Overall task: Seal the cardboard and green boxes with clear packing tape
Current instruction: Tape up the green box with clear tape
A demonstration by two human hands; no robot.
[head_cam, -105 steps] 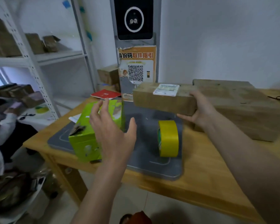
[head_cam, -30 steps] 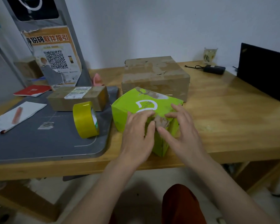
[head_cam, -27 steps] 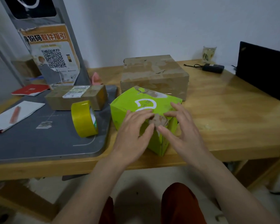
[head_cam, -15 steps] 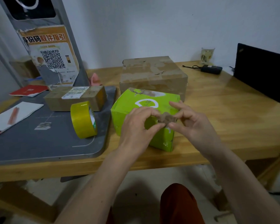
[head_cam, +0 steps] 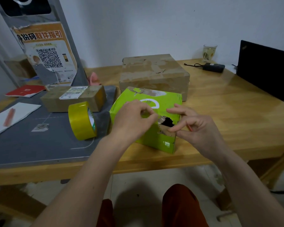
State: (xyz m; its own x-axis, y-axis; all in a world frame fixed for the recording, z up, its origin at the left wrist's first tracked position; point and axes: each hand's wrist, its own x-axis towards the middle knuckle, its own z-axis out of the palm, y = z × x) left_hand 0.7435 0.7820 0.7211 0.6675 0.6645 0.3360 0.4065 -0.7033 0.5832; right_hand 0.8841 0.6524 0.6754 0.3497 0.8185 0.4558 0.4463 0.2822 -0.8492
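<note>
While both hands (head_cam: 167,123) pinch, green box (head_cam: 156,140) gapes.

We count three boxes on our table: one green box (head_cam: 154,140) and two cardboard boxes, large (head_cam: 154,74) and small (head_cam: 72,99). One tape roll (head_cam: 79,122), one glass (head_cam: 209,52), one laptop (head_cam: 266,69).

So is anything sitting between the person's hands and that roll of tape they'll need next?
Nothing visible does. The tape roll stands on edge on the grey mat, just left of the green box with only bare mat between. The left hand and right hand are both busy at the box's torn flap.
</note>
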